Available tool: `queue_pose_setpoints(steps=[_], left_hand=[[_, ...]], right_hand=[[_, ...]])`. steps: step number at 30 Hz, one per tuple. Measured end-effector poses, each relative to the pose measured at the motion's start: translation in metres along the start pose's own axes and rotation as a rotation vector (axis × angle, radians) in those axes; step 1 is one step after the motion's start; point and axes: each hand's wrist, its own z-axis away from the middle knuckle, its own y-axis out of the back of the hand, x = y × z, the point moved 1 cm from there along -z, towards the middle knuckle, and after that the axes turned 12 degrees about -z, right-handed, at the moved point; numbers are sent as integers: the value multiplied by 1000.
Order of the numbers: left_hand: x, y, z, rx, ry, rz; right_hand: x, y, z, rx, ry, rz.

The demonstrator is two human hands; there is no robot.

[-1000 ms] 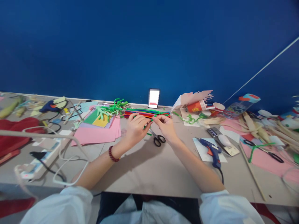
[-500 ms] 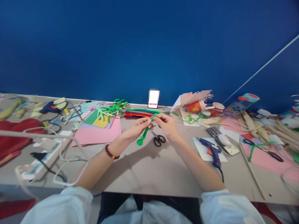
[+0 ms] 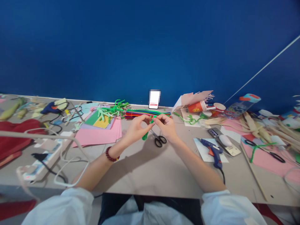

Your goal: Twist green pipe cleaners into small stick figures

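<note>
So you've got a fuzzy green piece (image 3: 145,136) pinched up between both hands, over the table (image 3: 145,175) and pretty much in front of your chest. Its upper bit sits right at the fingertips, where your left hand (image 3: 138,128) and right hand (image 3: 167,127) nearly meet, and the thicker end hangs down below your left fingers. Both grips look closed on it, thumb against fingers, though your fingers hide a fair bit of the middle, so I can't tell its full shape. Just below your hands there's a pair of black-handled scissors (image 3: 160,141), handles toward you, blades pointing up at the green piece. Right behind your hands lies a bundle of colored fuzzy sticks (image 3: 132,114), and past that a phone (image 3: 153,100) stands upright by the blue wall (image 3: 150,47). Off to your left there's pink paper (image 3: 96,136) with a green fuzzy tangle (image 3: 117,107) near its far side, plus a white power strip (image 3: 50,156) farther out. Over on your right, a blue glue gun (image 3: 212,151) rests on a light blue sheet (image 3: 203,156), and a red paper cup (image 3: 196,107) lies tipped over farther back.
</note>
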Motion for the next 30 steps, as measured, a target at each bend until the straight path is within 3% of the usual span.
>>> queue_pose_setpoints(steps=[3,7,11,15,20,25,27,30], left_hand=[[-1,-1,4,112,-121,-309],[-6,-3,7,119,-158,-390],[-5,-3,3,53,-33,-120],[1,0,-1,-160,170,278],[-6,-1,-2,-380,337,684],[-14,-12,2,-590,298,912],[-12,-14,4,-574,276,914],[-7,-13,3,-369,234,756]], right_hand=[[9,-1,1,36,1,31],[12,-2,3,34,-12,39],[6,0,3,5,9,113],[-5,3,-1,-47,-8,126],[-12,1,-2,-158,-148,-58],[-13,-3,4,-241,-209,-192],[-13,-3,4,-251,-206,-196],[-12,0,3,-230,-178,-165]])
